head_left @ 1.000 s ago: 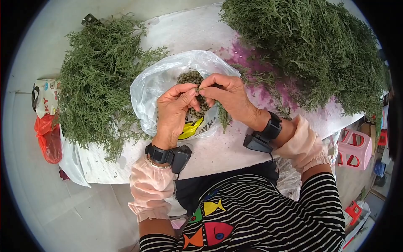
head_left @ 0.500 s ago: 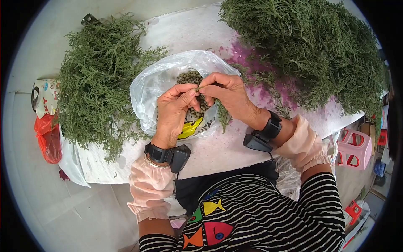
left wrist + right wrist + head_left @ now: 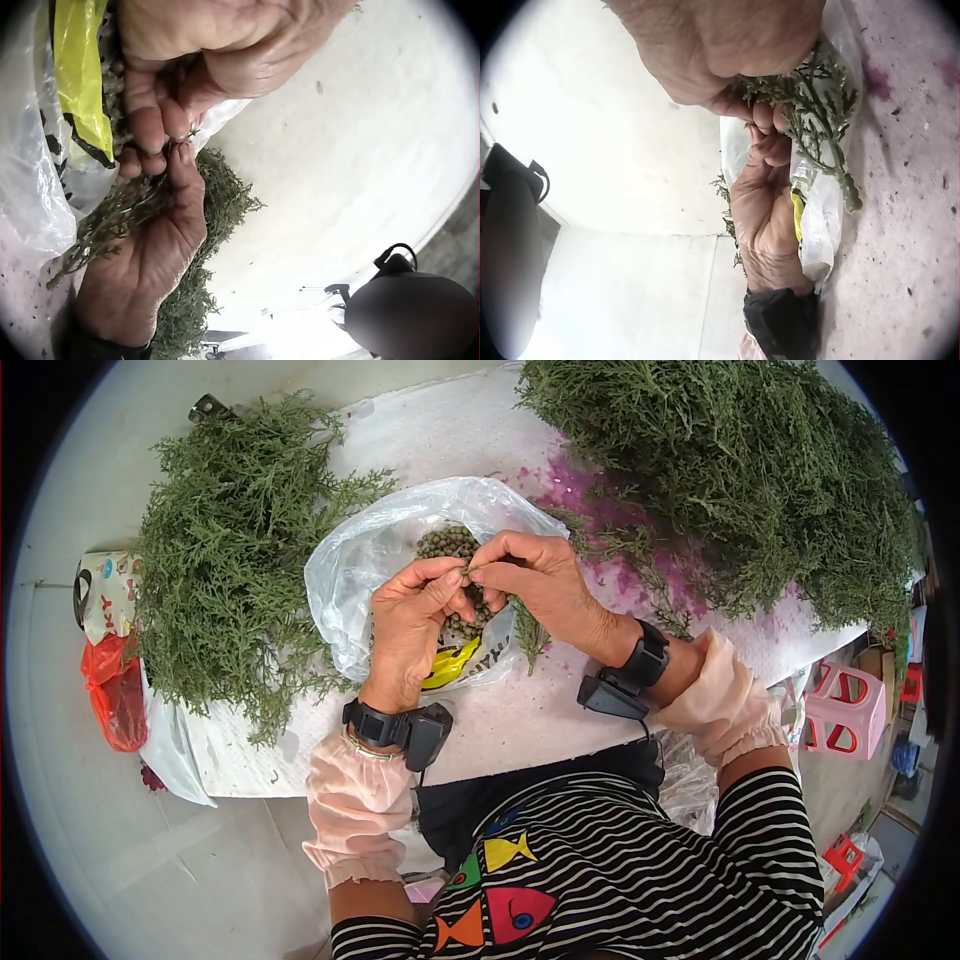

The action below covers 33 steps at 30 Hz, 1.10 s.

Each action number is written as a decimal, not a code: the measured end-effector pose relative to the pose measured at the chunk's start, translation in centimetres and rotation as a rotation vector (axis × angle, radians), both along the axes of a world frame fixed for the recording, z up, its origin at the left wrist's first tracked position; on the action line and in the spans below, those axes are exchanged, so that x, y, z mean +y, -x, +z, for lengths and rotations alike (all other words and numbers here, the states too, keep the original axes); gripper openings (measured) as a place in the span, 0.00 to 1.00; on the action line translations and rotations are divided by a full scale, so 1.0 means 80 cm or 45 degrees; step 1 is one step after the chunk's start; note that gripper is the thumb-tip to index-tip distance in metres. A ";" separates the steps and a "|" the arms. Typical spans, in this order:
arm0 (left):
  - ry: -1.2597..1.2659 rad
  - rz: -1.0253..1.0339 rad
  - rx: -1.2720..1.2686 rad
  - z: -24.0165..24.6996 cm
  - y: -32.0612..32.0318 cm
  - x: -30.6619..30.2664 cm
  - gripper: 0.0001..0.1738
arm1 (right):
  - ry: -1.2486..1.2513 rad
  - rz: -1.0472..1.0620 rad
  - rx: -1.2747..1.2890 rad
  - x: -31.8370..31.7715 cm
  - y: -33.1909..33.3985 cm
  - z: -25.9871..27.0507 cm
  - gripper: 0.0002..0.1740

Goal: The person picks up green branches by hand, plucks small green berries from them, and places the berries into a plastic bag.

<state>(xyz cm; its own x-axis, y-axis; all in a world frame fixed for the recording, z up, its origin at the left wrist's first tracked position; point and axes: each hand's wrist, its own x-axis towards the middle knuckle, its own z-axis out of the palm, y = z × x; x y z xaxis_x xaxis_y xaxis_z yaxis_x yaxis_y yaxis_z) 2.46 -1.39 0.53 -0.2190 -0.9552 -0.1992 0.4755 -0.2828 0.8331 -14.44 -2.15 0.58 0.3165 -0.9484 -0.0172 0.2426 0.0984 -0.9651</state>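
Note:
Over an open clear plastic bag [image 3: 340,565], both hands meet fingertip to fingertip. My right hand [image 3: 550,588] holds a green conifer sprig [image 3: 529,632], whose thicker stem end hangs below the palm. The same sprig [image 3: 821,124] shows its scaly side shoots in the right wrist view. My left hand [image 3: 408,630] pinches the thin tip of the sprig between thumb and forefinger, touching the right fingertips. Small round greenish-brown balls [image 3: 447,542] lie in the bag beneath the fingers, partly covered by them. The bag has a yellow printed patch [image 3: 452,665] at its near side.
Conifer branches [image 3: 235,570] are heaped on the table's left, and a larger heap [image 3: 740,480] stands at the far right. The white table [image 3: 480,735] has purple stains [image 3: 600,525]. A red bag [image 3: 118,690] hangs at left; a pink stool [image 3: 848,715] is at right.
The head view has shifted very slightly. Both hands keep the same pinch on the sprig over the bag.

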 end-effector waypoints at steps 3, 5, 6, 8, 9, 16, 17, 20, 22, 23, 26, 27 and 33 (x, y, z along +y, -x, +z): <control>-0.002 -0.002 0.002 -0.001 0.000 0.000 0.08 | -0.011 0.001 -0.014 0.000 0.000 0.000 0.04; -0.001 -0.007 0.000 -0.001 0.000 0.000 0.08 | 0.004 0.004 0.002 -0.001 0.000 -0.001 0.04; 0.000 -0.006 0.001 -0.001 0.000 0.000 0.08 | 0.012 0.005 0.009 -0.001 0.000 -0.001 0.04; -0.001 -0.005 0.000 0.000 -0.001 0.000 0.08 | 0.021 0.008 0.020 0.000 0.000 0.000 0.04; -0.002 -0.005 0.001 0.000 -0.001 0.000 0.08 | 0.030 0.010 0.031 0.001 0.000 0.001 0.04; 0.001 -0.015 0.013 0.000 -0.001 -0.001 0.08 | 0.031 0.009 0.022 0.000 0.000 0.000 0.04; 0.003 -0.018 0.012 0.000 -0.001 -0.001 0.08 | 0.023 0.007 0.015 0.000 0.000 0.001 0.04; -0.015 -0.021 0.031 -0.002 -0.003 -0.002 0.09 | 0.005 0.011 -0.009 -0.001 0.000 0.000 0.04; -0.025 -0.023 0.039 -0.002 -0.003 -0.002 0.09 | -0.014 0.025 -0.043 -0.002 0.000 -0.001 0.04; -0.042 -0.029 0.057 -0.002 -0.003 -0.003 0.09 | -0.014 0.025 -0.044 -0.002 0.000 -0.001 0.04; -0.076 -0.039 0.096 0.000 -0.004 -0.003 0.09 | -0.058 0.008 -0.074 -0.002 -0.001 0.001 0.05; -0.082 -0.042 0.101 0.000 -0.004 -0.003 0.10 | -0.058 0.008 -0.074 -0.002 -0.001 0.001 0.05; -0.089 -0.059 0.110 0.003 -0.004 -0.002 0.10 | -0.056 0.008 -0.062 -0.002 0.000 0.003 0.05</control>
